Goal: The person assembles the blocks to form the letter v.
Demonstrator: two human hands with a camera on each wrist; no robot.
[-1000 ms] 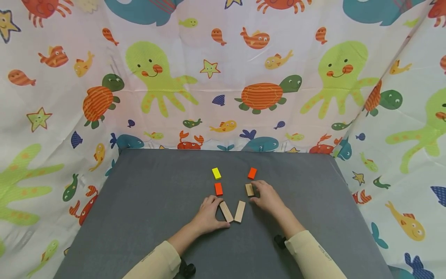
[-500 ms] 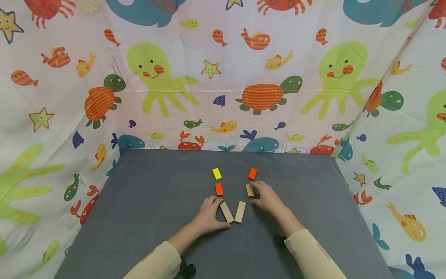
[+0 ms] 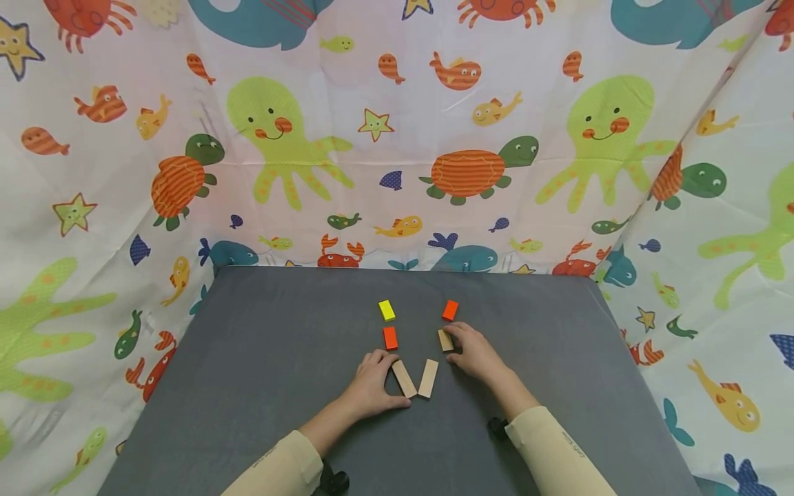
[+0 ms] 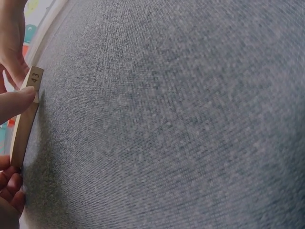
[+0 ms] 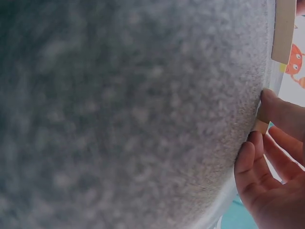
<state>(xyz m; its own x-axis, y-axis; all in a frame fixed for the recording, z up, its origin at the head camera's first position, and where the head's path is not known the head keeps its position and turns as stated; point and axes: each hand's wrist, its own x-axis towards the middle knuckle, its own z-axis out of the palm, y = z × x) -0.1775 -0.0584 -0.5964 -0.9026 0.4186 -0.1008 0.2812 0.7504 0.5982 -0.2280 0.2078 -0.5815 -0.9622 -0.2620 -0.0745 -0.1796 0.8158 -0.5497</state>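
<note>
Two long plain wooden blocks form a V on the table. My left hand (image 3: 370, 386) grips the left long block (image 3: 404, 379) by its ends, thumb at the near end and fingers at the far one. In the left wrist view the thumb (image 4: 16, 104) presses where that block meets the right long block (image 4: 34, 78), whose end is marked 43. Beyond the V's right arm, my right hand (image 3: 477, 353) pinches a short wooden block (image 3: 445, 339) between thumb and fingers. The right wrist view shows this short block (image 5: 261, 126) mostly hidden by the fingers, low at the cloth.
An orange block (image 3: 390, 338) lies just beyond my left fingertips, with a yellow block (image 3: 387, 311) behind it. Another orange block (image 3: 450, 310) sits past my right hand. Grey cloth covers the table (image 3: 279, 331); a sea-animal curtain (image 3: 397, 200) hangs around its back and sides.
</note>
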